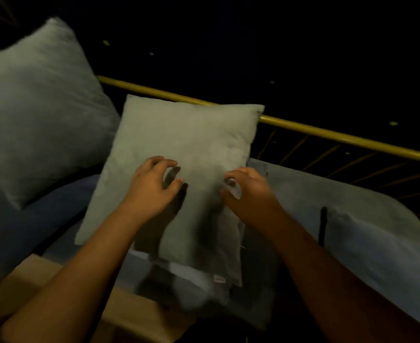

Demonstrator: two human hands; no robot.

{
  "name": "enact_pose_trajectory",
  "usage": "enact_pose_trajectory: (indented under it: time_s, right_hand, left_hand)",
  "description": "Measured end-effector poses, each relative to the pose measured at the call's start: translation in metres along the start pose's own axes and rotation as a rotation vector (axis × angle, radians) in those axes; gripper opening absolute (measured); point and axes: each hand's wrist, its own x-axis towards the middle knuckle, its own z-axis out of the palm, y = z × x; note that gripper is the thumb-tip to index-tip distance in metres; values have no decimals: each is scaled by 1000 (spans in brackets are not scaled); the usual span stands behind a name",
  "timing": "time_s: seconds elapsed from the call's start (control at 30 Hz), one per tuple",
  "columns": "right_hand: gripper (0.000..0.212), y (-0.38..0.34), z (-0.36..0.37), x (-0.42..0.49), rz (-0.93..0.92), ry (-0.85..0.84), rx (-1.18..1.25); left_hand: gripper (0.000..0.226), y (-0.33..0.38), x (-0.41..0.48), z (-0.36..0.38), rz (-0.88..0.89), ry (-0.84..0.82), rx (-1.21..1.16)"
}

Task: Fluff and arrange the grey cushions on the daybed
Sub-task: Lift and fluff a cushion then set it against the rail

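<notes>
A square pale grey cushion [179,144] leans tilted against the gold back rail of the daybed [327,134], in the middle of the view. My left hand [152,186] hovers over its lower middle, fingers curled and apart, casting a shadow on the fabric. My right hand [248,191] is over the cushion's lower right edge, fingers bent; whether it pinches the fabric I cannot tell. A larger grey cushion [38,112] stands at the left. Another grey cushion [382,246] lies at the right.
A flat grey cushion or folded cover [204,278] lies under the middle cushion near the front. The daybed's wooden front edge [55,276] runs along the lower left. Thin gold bars [327,154] stand below the back rail. Beyond the rail it is dark.
</notes>
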Motion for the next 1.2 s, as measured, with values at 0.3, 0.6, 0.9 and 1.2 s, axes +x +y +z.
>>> enact_pose_trajectory:
  time_s: [0.3, 0.6, 0.9, 1.2]
  right_hand:
    - [88, -31, 61, 76, 390, 62, -51]
    - [105, -24, 74, 86, 600, 133, 140]
    - [123, 3, 61, 41, 738, 224, 624]
    - [98, 2, 13, -21, 512, 325, 716]
  left_hand:
    - [68, -134, 55, -14, -371, 102, -289]
    - [88, -160, 90, -10, -615, 37, -566]
    - [88, -136, 46, -18, -686, 13, -710]
    - [77, -61, -31, -22, -384, 283, -757]
